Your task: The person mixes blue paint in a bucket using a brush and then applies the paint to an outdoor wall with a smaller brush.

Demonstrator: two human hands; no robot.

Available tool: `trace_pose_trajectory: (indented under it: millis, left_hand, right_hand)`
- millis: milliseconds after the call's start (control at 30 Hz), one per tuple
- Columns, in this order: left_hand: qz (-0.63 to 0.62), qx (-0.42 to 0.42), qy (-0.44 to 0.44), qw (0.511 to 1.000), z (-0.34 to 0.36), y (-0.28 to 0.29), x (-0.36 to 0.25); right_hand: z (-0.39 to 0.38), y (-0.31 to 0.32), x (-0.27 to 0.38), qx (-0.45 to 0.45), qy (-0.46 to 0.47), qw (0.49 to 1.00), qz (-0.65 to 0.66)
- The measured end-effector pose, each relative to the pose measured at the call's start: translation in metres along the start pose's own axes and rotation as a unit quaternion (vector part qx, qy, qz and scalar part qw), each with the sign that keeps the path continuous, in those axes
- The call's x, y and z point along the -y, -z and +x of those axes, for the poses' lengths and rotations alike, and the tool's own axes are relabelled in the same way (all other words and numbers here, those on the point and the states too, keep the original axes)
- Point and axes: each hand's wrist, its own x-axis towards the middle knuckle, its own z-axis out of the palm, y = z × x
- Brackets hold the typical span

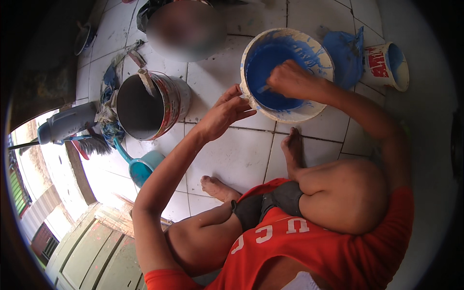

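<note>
A white bucket (247,96), its rim streaked with blue and cream, stands on the floor in front of me. Blue paint (263,60) fills its lower part and smears the inner wall. My right hand (292,81) reaches in over the rim with its fingers closed. From that fist a short pale end (263,89) pokes out, too little of it showing to name. At the bucket's left side, my left hand (226,113) has its fingers stretched apart, their tips against the outer wall by the rim.
Left of the bucket stands a large paint-stained pail (181,99) with a wooden-handled tool (146,81) across its rim. A turquoise dipper (145,166) lies nearer me. To the right are a blue plastic bag (345,58) and a tipped small paint tub (398,67). A blurred round shape (186,29) sits behind.
</note>
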Motion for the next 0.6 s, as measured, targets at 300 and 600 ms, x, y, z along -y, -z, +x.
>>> trace_pose_trajectory:
  millis: [300,600]
  left_hand:
    - [0.006,-0.004,-0.01,1.0,0.011,-0.004,-0.003]
    - [-0.05,-0.056,-0.001,0.997,0.005,-0.006,0.015]
  right_hand:
    - [-0.021,-0.001,-0.029,-0.085,-0.161,0.983,-0.02]
    - [-0.027,0.018,0.015,0.074,-0.153,0.975,0.147]
